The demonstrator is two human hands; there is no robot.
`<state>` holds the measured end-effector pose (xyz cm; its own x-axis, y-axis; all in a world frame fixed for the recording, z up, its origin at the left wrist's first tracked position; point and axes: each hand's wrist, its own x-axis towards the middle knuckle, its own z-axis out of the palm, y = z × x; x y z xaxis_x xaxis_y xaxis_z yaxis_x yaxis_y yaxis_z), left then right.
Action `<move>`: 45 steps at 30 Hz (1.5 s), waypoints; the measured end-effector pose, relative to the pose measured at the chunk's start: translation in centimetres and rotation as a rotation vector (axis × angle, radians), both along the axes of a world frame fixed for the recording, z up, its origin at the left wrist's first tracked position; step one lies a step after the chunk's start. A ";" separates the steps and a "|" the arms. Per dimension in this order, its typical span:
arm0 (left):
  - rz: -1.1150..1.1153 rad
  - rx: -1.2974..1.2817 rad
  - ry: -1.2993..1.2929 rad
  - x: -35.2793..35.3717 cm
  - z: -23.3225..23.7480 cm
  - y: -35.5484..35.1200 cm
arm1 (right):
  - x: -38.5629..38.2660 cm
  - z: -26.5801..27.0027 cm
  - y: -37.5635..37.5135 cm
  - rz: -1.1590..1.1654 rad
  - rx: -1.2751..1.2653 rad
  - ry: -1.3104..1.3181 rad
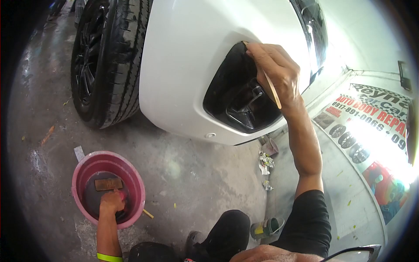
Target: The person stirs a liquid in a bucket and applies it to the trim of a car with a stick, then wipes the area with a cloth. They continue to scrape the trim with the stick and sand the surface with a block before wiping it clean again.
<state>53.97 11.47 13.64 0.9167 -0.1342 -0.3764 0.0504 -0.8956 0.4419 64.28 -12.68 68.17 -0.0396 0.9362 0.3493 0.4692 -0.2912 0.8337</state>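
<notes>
My right hand (pixel 278 70) is closed on a thin wooden stick (pixel 272 89), its far tip at the upper edge of a black recess (pixel 235 87) in a white car bumper (pixel 183 74). The stick's lower end sticks out below my palm. My left hand (pixel 112 201) reaches down into a pink basin (pixel 139 185) holding dark water. Its fingers are curled, with something pinkish-red beside them that I cannot make out. A brown rectangular block (pixel 108 184) lies in the basin just beyond those fingers.
A black car wheel (pixel 124 65) stands left of the bumper. A small can (pixel 264 228) sits by my knee, and crumpled litter (pixel 265 162) lies along the wall. A printed banner (pixel 371 126) hangs at right. A short yellowish stick (pixel 148 213) lies by the basin.
</notes>
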 end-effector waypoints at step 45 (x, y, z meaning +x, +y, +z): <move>0.006 -0.026 0.080 0.1 -0.4 0.5 | 0.3 -1.0 -0.3 0.034 0.216 0.028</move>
<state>54.11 12.01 13.24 0.8848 -0.1389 -0.4448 0.0921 -0.8836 0.4591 64.60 -13.02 67.18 -0.0571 0.8377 0.5431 0.5039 -0.4455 0.7400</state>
